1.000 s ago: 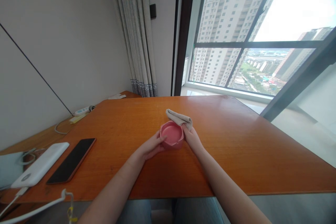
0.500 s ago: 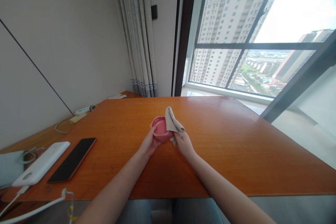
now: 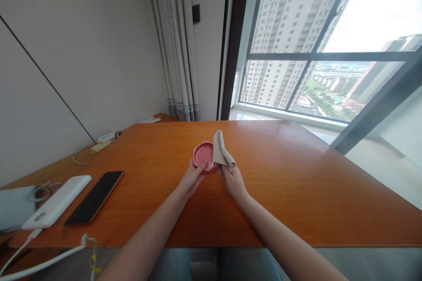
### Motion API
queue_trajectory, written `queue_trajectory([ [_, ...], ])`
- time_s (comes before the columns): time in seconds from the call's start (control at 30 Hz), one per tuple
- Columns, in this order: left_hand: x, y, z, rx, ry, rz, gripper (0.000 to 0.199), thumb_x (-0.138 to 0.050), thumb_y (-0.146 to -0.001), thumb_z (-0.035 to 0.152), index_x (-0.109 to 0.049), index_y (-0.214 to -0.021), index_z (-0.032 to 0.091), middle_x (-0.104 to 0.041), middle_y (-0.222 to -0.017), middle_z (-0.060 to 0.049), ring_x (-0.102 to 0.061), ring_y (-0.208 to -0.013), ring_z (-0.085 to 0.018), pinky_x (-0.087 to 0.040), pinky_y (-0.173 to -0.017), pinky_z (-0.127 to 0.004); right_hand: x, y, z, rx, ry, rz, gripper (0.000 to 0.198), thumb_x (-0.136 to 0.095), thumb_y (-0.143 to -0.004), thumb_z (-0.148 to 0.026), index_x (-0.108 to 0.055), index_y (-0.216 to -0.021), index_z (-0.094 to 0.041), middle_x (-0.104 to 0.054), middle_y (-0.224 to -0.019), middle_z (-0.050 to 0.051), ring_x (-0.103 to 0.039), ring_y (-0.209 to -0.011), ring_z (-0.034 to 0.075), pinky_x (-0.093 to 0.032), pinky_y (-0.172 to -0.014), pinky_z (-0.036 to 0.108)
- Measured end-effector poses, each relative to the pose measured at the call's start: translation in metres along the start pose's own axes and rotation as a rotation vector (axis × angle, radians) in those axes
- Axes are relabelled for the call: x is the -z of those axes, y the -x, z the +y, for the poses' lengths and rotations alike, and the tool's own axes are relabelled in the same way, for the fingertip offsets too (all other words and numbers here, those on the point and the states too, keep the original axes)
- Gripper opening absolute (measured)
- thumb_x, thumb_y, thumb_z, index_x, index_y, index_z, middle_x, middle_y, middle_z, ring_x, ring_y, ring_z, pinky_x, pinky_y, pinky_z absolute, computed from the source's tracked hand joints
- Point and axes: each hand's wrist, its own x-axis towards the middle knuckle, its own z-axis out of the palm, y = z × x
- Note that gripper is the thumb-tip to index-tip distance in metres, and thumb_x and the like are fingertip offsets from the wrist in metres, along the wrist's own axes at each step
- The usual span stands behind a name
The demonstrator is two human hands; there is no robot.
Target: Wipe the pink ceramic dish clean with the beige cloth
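Note:
A shallow pink dish, perhaps an ashtray, point(image 3: 202, 153) is tilted up over the table, its hollow side facing me. My left hand point(image 3: 193, 177) grips its lower left edge, thumb on the front and fingers behind. A folded beige cloth point(image 3: 221, 153) covers the dish's right rim. My right hand point(image 3: 233, 180) is closed on the lower part of that cloth; its fingertips are partly hidden by the fabric.
The brown wooden table point(image 3: 296, 184) spreads beneath both hands. To the left lie a black phone point(image 3: 95, 197) and a white power bank point(image 3: 57, 202) with a white cable point(image 3: 59, 257). A power strip point(image 3: 107, 137) is by the wall, and a window point(image 3: 313, 57) stands beyond.
The dish has tipped further toward me and shows more of its inside. My left thumb now lies lower, near its bottom rim. The cloth stays on the right rim, slightly shifted.

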Motion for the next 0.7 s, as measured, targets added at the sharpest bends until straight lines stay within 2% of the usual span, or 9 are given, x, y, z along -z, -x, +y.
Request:
queue_trajectory([
  [0.1,-0.001,0.001,0.001,0.081,0.042,-0.070,0.041,-0.063,-0.080,0.042,-0.057,-0.111,0.016,-0.065,-0.111,-0.011,-0.063,-0.098,-0.019,-0.049,-0.090,-0.035,0.007,-0.006,0.002,-0.048,0.028,0.063,0.041,-0.051,-0.082,-0.041,-0.063,-0.115,-0.019,-0.067,-0.110,0.007,-0.053,-0.114,0.030,-0.042,-0.098,0.044],
  [0.23,0.001,0.003,0.000,0.152,-0.029,-0.077,0.027,-0.067,-0.078,0.031,-0.062,-0.097,0.012,-0.068,-0.098,-0.011,-0.065,-0.089,-0.018,-0.050,-0.087,-0.032,0.018,-0.016,0.004,-0.101,0.018,0.096,0.046,-0.054,-0.080,-0.045,-0.062,-0.116,-0.016,-0.064,-0.116,0.009,-0.052,-0.116,0.029,-0.037,-0.102,0.045],
  [0.3,0.002,0.005,0.001,0.186,-0.058,-0.132,0.031,-0.071,-0.075,0.023,-0.060,-0.103,0.015,-0.067,-0.105,-0.010,-0.064,-0.091,-0.018,-0.050,-0.088,-0.035,0.022,-0.019,0.004,-0.120,0.017,0.086,0.046,-0.053,-0.081,-0.045,-0.062,-0.115,-0.016,-0.065,-0.114,0.009,-0.053,-0.115,0.029,-0.038,-0.101,0.045],
  [0.37,0.003,0.007,0.002,0.217,-0.070,-0.191,0.044,-0.072,-0.073,0.019,-0.055,-0.114,0.021,-0.063,-0.115,-0.008,-0.063,-0.096,-0.020,-0.050,-0.088,-0.038,0.024,-0.021,0.004,-0.134,0.016,0.064,0.044,-0.053,-0.081,-0.045,-0.063,-0.113,-0.016,-0.067,-0.111,0.009,-0.054,-0.113,0.029,-0.039,-0.099,0.045],
  [0.43,0.003,0.009,0.004,0.266,-0.066,-0.223,0.049,-0.071,-0.075,0.023,-0.052,-0.119,0.023,-0.060,-0.120,-0.009,-0.063,-0.099,-0.021,-0.051,-0.087,-0.039,0.024,-0.022,0.003,-0.143,0.018,0.041,0.043,-0.053,-0.081,-0.045,-0.064,-0.111,-0.015,-0.067,-0.109,0.009,-0.055,-0.112,0.029,-0.041,-0.098,0.045],
  [0.57,-0.002,0.010,0.004,0.290,-0.035,-0.178,0.047,-0.063,-0.081,0.037,-0.049,-0.122,0.022,-0.057,-0.123,-0.012,-0.062,-0.100,-0.023,-0.052,-0.084,-0.041,0.022,-0.020,-0.001,-0.098,0.046,0.026,0.044,-0.053,-0.081,-0.044,-0.064,-0.111,-0.015,-0.065,-0.115,0.010,-0.055,-0.112,0.029,-0.040,-0.099,0.046],
  [0.7,-0.006,0.007,0.002,0.196,-0.020,-0.068,0.045,-0.065,-0.079,0.034,-0.049,-0.119,0.021,-0.059,-0.120,-0.012,-0.064,-0.095,-0.022,-0.054,-0.081,-0.040,0.018,-0.014,-0.006,0.011,0.075,-0.005,0.041,-0.052,-0.084,-0.041,-0.062,-0.117,-0.018,-0.062,-0.121,0.009,-0.052,-0.118,0.028,-0.033,-0.106,0.047],
])
